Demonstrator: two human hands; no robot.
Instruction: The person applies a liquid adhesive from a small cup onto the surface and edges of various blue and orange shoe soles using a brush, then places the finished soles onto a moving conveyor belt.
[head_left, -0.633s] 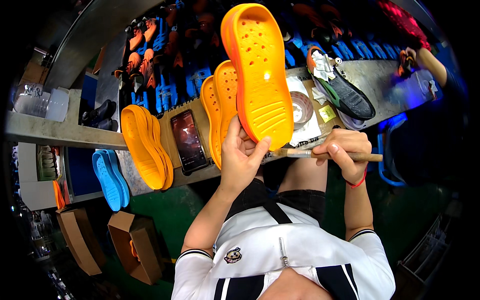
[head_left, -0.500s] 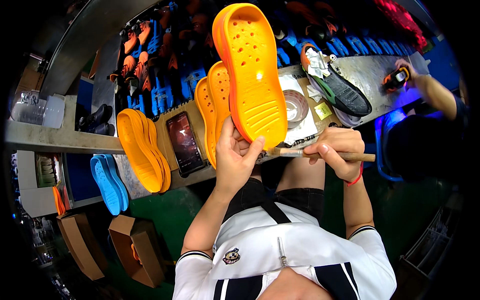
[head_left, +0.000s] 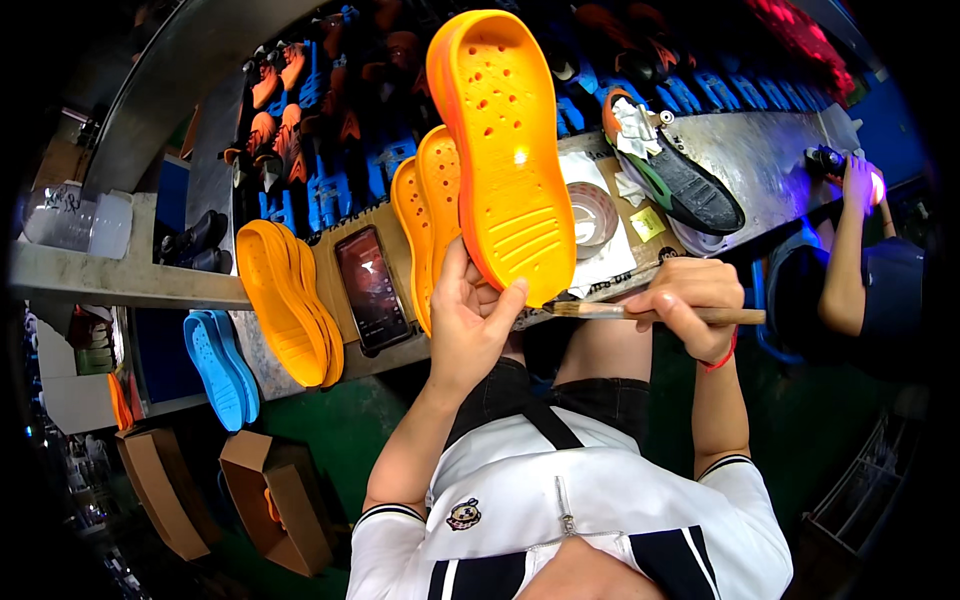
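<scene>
My left hand (head_left: 470, 315) grips the near end of a yellow-orange shoe sole (head_left: 515, 180), thumb on its upper face. The sole is raised above the bench, its holed end pointing away from me. In my right hand (head_left: 695, 300) is a wooden-handled brush (head_left: 600, 311), held level. Its bristles meet the rim of the sole's near end; whether they touch is hard to tell. Behind the raised sole lie more orange soles (head_left: 437, 190), partly hidden by it. Right of it, a tape roll (head_left: 592, 220) rests on white paper.
A phone (head_left: 370, 285) lies left of the soles, beside a stack of orange soles (head_left: 283, 300) and some blue soles (head_left: 218, 365). At the right are a black-green sole (head_left: 685, 185) and a co-worker's hands (head_left: 862, 185). Shoes on blue racks (head_left: 325, 190) line the back; open cartons (head_left: 270, 500) stand lower left.
My right hand and the brush have shifted slightly right and down along the sole's near end. The sole has barely moved. The co-worker's arms have changed position, with a shoe farther right.
</scene>
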